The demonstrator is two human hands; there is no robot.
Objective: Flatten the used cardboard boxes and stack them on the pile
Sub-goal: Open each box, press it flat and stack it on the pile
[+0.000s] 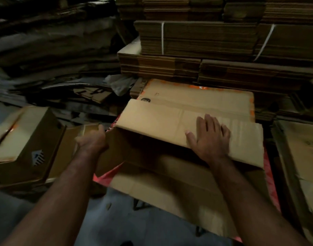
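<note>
Cardboard box point(162, 121), half collapsed, lies on the flattened pile point(202, 95) just in front of the strapped bundles point(196, 38); the right hand point(211, 137) presses flat-fingered on its upper panel while the left hand point(92, 142) holds its left edge, fingers mostly hidden, so how firmly I cannot tell. With the near side still gaping, the panel could spring back or crease off its fold if pressure stays on one end. Sliding on the pile beneath could also skew the box toward the unflattened carton point(26, 139) left of it.

**Hands and arms as observed**

We found both bare forearms extended forward. The right hand point(210, 137) lay palm-down, fingers straight and spread, thumb out to the side. The left hand point(92, 140) reached forward with wrist bent; motion blur obscured its fingers.
</note>
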